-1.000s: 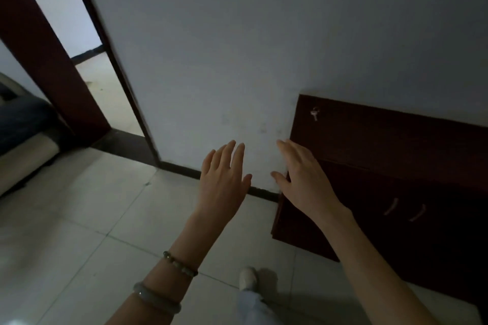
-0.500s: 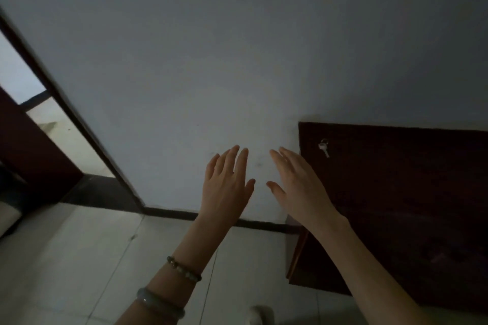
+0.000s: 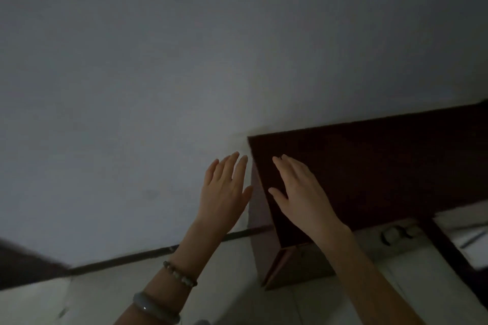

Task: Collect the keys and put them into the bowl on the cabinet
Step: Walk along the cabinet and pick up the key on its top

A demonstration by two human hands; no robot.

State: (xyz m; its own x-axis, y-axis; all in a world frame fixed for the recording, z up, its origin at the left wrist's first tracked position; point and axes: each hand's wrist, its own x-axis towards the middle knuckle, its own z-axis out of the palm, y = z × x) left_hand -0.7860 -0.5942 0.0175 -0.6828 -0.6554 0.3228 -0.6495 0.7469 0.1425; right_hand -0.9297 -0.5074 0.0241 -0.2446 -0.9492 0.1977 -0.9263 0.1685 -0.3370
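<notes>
Dim room, picture soft with blur. Both my hands are raised in front of me, palms down, fingers spread, nothing in either. My left hand [image 3: 227,192] hangs before the pale wall [image 3: 158,74], just left of the cabinet's near-left corner; its grip is fully open and empty. Two bracelets on that wrist: a beaded bracelet [image 3: 181,274] farther up the arm, a smooth pale bangle [image 3: 155,309] nearer me. My right hand [image 3: 303,192] hovers over the left end of the dark red-brown cabinet [image 3: 383,166], grip likewise open and flat, fingertips pointing toward the far wall; I cannot tell whether it touches the top. The cabinet stands against the wall, its top running off to the right. The keys and the bowl: I cannot make either out on the dark top. A dark baseboard [image 3: 126,258] runs along the foot of the wall, with pale floor tiles [image 3: 237,303] near me. At far right, something pale and blurred lies beyond the cabinet's near edge.
</notes>
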